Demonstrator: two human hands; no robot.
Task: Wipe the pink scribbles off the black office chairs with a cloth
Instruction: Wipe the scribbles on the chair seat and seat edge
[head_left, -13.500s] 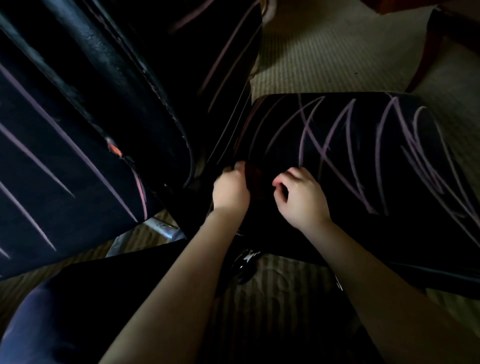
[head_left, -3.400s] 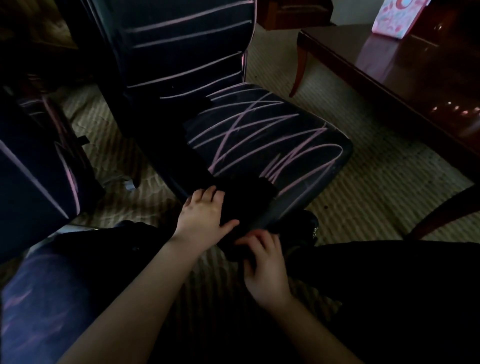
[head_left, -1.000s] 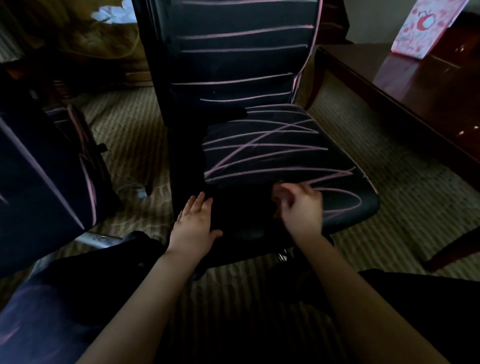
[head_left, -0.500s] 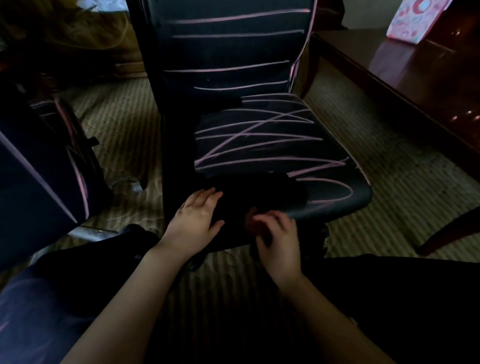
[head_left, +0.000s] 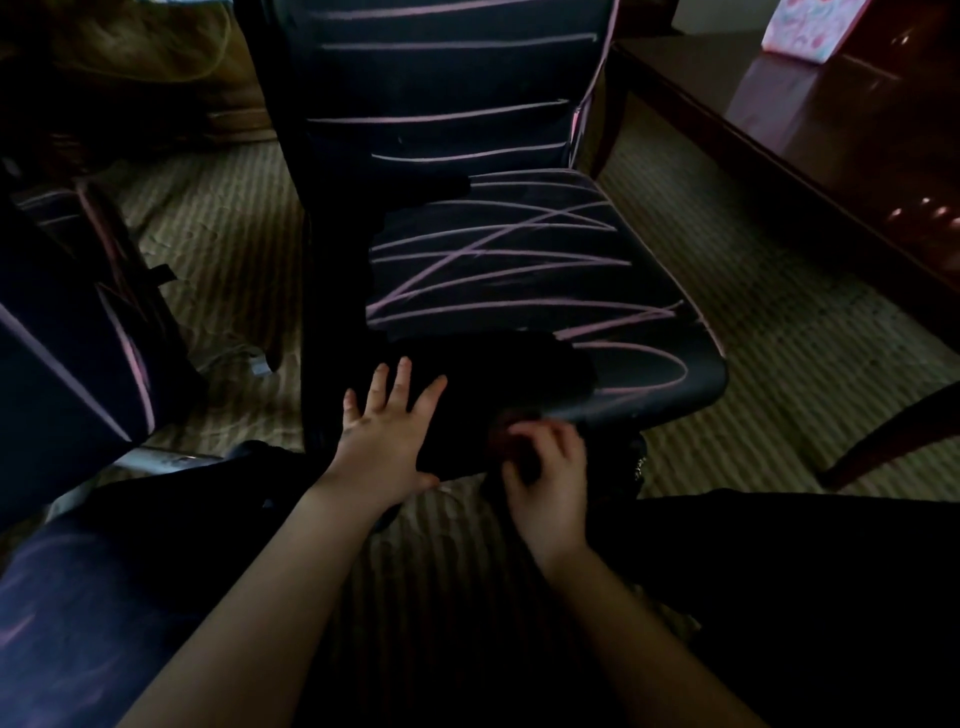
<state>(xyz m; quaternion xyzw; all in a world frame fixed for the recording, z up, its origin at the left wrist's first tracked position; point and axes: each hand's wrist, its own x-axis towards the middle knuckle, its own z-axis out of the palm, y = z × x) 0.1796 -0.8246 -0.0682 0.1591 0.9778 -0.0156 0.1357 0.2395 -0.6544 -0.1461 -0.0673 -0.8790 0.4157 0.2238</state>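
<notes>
A black padded office chair (head_left: 519, 78), its seat and back crossed by pink scribbles (head_left: 493, 253), stands on striped beige carpet (head_left: 234, 249). A dark, nearly black cloth (head_left: 498, 374) lies on the seat's near left corner and drapes over the front edge. The left hand (head_left: 387, 431) presses flat on the cloth's left part, fingers spread. The right hand (head_left: 548, 478) is at its near edge with fingers curled, too blurred to tell whether it pinches the fabric.

One head-worn wide-angle view, facing forward and down, close above black padded office-chair seat (head_left: 524, 291) scrawled with pink lines
</notes>
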